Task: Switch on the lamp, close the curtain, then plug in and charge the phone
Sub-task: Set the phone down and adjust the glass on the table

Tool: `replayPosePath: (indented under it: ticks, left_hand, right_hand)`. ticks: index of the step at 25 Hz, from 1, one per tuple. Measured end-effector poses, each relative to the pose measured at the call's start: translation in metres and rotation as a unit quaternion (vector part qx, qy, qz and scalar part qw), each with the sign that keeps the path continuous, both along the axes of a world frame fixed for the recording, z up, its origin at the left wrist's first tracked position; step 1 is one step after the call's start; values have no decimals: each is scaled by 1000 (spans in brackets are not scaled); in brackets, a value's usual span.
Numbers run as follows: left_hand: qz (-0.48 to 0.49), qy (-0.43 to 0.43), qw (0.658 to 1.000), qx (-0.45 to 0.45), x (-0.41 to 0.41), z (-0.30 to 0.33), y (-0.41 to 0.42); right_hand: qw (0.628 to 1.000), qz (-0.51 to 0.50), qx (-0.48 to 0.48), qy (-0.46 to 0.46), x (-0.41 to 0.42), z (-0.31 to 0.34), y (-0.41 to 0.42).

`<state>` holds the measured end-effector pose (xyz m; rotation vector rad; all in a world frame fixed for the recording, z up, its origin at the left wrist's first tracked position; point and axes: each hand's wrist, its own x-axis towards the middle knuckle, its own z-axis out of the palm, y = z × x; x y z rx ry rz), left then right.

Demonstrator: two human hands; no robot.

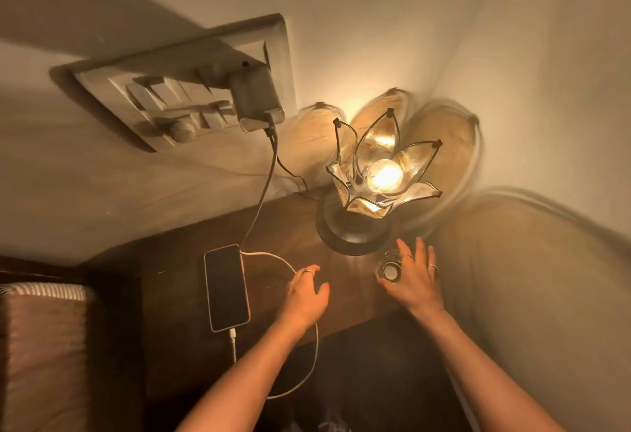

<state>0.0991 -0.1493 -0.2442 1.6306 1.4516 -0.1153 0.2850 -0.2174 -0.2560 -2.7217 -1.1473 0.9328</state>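
Dark wood nightstand (191,260): flat phone (227,286) cabled, petal-glass lamp (379,178) glowing.

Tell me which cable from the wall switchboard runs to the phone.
The thick pale cable from the grey charger block: it loops to the dark-screened phone. The thin black cord heads behind the glass petal lamp.

forearms: bare, no sleeves | left hand (305,296): one ring | right hand (415,279): two rings
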Motion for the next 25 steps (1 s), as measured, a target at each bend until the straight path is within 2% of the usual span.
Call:
replayPosePath:
  ticks: [2, 4, 10, 18, 25]
  left_hand:
    - [-62, 11, 997, 34, 2, -4, -3]
    - [-102, 27, 993, 51, 0, -9, -2]
    - [-146, 55, 986, 55, -19, -16, -3]
    - [-48, 57, 996, 47, -78, -21, 1]
    - [94, 82, 991, 52, -164, -20, 17]
  right_hand:
    - [998, 14, -45, 29, 7, -7, 3]
    - [998, 22, -46, 44, 8, -11, 6]
    - [999, 2, -24, 31, 3, -6, 6]
    - [988, 134, -62, 34, -58, 18, -13]
    - [948, 307, -39, 75, -158, 41, 23]
